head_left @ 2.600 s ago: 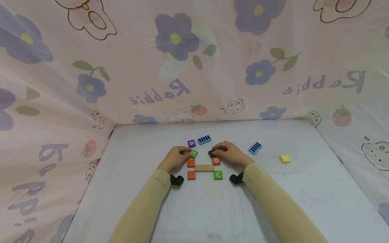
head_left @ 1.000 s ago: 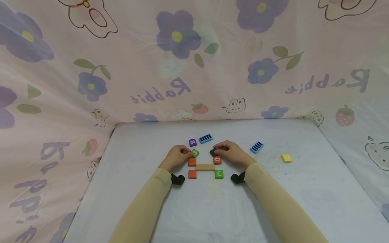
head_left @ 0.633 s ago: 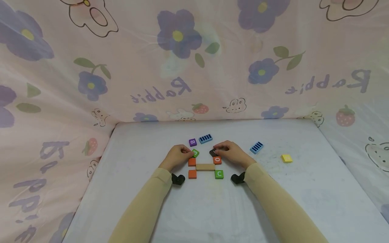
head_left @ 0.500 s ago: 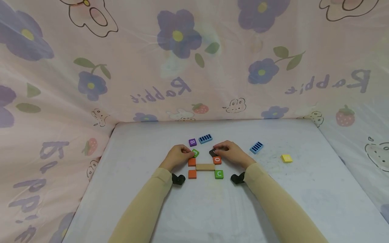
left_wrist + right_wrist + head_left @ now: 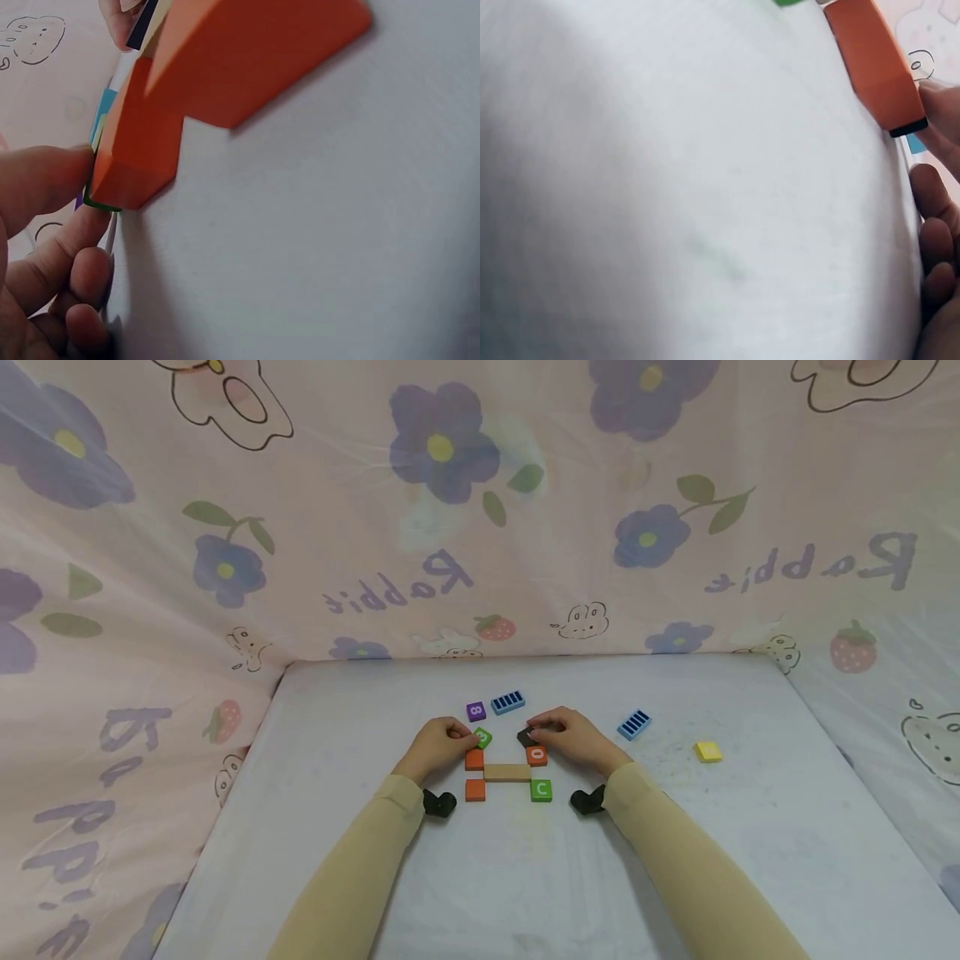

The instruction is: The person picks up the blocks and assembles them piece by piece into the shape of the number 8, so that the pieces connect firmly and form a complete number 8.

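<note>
Evidently, near orange block (image 5: 476, 791) and green C block (image 5: 541, 791) sit at closer corners of the wooden plank (image 5: 507, 773), which likely spaces them; far orange block (image 5: 474, 761), orange 0 block (image 5: 536, 756) at its further corners. Past it, left hand (image 5: 441, 747) pinches green tile (image 5: 483, 738), right hand (image 5: 573, 740) pinches black tile (image 5: 523, 739), presumably steadying both. Further past: purple block (image 5: 476, 711). No container seen.

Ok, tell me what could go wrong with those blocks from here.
The left fingers pinch the green block marked 3 close to a plain orange block, so a slip could knock that one askew. The right fingers hold the black block beside the orange block with a white mark; a nudge there might also shift the wooden strip near it.
</note>
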Available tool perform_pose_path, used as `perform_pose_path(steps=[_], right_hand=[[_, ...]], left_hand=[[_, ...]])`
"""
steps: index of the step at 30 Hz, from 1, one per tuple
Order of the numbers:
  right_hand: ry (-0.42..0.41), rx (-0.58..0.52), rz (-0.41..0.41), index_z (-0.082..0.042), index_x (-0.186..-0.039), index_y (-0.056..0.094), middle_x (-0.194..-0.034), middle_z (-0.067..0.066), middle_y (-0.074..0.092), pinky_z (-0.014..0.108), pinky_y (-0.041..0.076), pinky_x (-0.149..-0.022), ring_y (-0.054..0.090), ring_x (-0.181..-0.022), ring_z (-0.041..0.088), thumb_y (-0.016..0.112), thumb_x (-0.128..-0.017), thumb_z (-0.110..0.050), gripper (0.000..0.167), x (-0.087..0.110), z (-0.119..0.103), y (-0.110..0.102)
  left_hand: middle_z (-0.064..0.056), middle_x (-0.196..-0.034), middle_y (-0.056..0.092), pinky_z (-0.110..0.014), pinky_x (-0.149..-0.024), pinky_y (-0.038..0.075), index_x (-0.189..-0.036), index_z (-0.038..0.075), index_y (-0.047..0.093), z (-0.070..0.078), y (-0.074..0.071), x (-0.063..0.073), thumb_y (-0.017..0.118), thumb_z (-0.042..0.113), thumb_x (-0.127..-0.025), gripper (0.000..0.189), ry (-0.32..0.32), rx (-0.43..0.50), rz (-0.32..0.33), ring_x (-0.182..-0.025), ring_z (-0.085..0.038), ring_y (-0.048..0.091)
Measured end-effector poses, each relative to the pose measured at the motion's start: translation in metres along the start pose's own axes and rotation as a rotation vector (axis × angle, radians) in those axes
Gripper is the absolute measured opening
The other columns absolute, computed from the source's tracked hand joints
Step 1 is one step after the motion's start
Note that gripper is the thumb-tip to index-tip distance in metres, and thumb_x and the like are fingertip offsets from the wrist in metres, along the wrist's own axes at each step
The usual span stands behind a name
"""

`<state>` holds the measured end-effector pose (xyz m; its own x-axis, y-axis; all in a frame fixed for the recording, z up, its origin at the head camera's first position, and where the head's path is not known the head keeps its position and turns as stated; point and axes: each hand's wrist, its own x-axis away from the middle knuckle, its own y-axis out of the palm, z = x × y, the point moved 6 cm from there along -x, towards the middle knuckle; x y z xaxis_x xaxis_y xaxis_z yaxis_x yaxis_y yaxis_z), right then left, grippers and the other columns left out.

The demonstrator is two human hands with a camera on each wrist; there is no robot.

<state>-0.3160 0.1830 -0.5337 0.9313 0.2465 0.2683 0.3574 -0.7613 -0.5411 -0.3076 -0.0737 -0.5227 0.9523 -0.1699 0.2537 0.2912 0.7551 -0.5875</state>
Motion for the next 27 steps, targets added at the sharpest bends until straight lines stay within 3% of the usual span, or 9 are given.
perform_pose_path(steps=[6,20,27], right_hand=[[-0.011,0.001,0.001,-0.031,-0.118,0.066,-0.13,-0.002,0.052,0.05,0.031,-0.104,0.044,-0.121,0.024,0.067,-0.089,-0.043,0.031,0.0013,-0.0035,0.0002],[0.016,-0.023,0.013,-0.032,-0.116,0.066,-0.129,-0.003,0.053,0.05,0.031,-0.104,0.044,-0.12,0.023,0.068,-0.088,-0.046,0.031,0.0003,0.0033,0.0025],[0.012,-0.03,0.015,-0.032,-0.116,0.065,-0.128,-0.004,0.053,0.05,0.031,-0.104,0.045,-0.119,0.022,0.068,-0.088,-0.045,0.031,0.0004,0.0023,0.0008]], left_hand=[[-0.001,-0.093,0.06,-0.037,-0.082,0.043,-0.095,0.016,0.067,-0.0016,-0.0023,0.0016,0.07,0.039,-0.087,0.024,0.04,0.005,-0.006,-0.089,-0.021,0.053],[-0.001,-0.092,0.061,-0.037,-0.083,0.044,-0.095,0.017,0.068,-0.0032,0.0025,0.0036,0.068,0.038,-0.09,0.022,-0.005,0.03,0.016,-0.089,-0.022,0.054],[-0.002,-0.092,0.061,-0.037,-0.081,0.044,-0.093,0.016,0.068,-0.0015,0.0025,0.0027,0.071,0.04,-0.086,0.026,-0.026,0.039,0.027,-0.088,-0.021,0.054]])
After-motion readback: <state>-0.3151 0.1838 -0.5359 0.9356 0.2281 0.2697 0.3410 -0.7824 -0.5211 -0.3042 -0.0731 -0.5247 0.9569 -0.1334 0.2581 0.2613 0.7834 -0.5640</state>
